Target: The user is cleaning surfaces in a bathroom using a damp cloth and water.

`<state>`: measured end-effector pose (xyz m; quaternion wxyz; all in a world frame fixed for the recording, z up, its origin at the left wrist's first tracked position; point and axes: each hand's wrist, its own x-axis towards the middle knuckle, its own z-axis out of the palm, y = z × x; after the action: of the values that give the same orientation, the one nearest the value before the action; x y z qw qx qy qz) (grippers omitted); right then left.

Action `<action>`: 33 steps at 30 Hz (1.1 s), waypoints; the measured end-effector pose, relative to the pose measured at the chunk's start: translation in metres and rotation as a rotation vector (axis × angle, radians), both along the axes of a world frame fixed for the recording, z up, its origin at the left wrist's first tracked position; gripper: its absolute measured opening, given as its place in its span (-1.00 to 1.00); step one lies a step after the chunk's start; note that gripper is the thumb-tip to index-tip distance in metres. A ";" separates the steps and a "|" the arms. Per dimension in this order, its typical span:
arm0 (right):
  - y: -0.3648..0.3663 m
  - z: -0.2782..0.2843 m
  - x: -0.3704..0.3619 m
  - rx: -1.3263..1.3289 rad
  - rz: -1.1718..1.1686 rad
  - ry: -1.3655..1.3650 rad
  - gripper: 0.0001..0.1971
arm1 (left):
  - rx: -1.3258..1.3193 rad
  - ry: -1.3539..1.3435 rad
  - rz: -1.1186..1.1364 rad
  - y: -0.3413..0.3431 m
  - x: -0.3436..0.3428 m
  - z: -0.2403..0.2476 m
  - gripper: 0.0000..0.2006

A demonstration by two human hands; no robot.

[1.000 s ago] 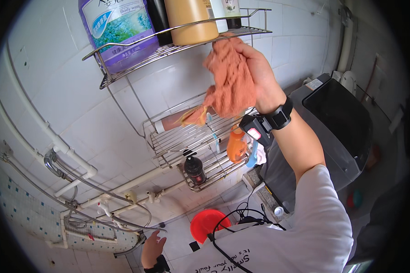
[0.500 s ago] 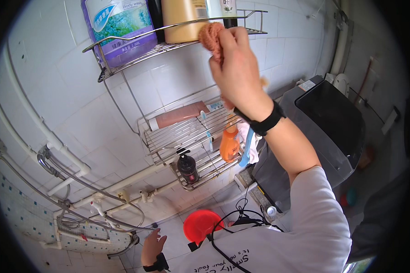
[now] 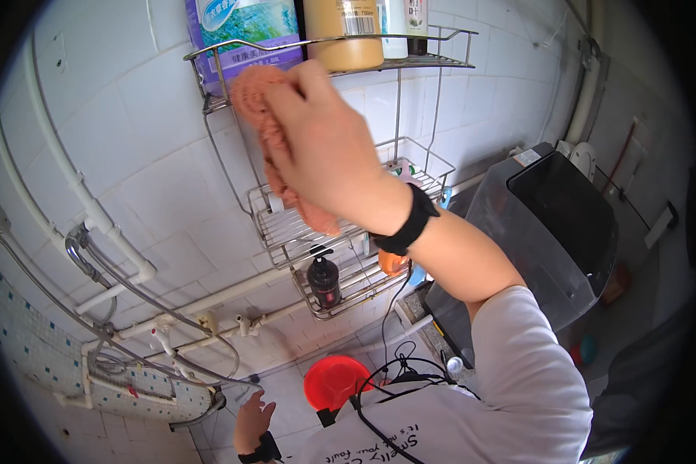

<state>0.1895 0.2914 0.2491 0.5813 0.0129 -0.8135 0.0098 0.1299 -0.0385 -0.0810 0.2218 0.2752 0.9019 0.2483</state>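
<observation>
Evidently, in the head view, the right hand [image 3: 325,139] is clamped on a bunched terracotta cloth [image 3: 257,93] at 11 o'clock, fingers folded over it, presumably so the slack fabric gathers into a pad; the cloth overlaps the left end of the upper wire shelf [image 3: 452,62], though whether they touch cannot be told. The left hand [image 3: 254,417] hangs well apart at 7 o'clock, fingers loosely curled, holding nothing visible. Up at 11 and 12 o'clock, a large purple bottle [image 3: 251,31] and a tan bottle [image 3: 348,54] stand inside the shelf's raised rim, which likely stops them tipping off. Toward 7 o'clock, a dark pump bottle [image 3: 324,283] sits upright, probably for easy pressing.
</observation>
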 end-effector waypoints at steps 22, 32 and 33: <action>0.007 0.037 -0.008 0.276 -0.377 0.190 -0.77 | 0.046 -0.003 -0.028 0.000 -0.016 -0.015 -0.53; 0.011 0.068 0.003 0.002 0.491 -0.027 -0.70 | 0.012 -0.005 -0.043 0.000 -0.013 -0.024 -0.52; 0.013 0.074 0.013 -0.365 0.790 -0.079 -0.68 | 0.019 -0.003 -0.040 0.002 -0.012 -0.025 -0.52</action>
<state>0.2023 0.3045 0.3227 0.4941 0.2199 -0.7526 0.3757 0.1179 -0.0364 -0.1060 0.2257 0.2949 0.8935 0.2526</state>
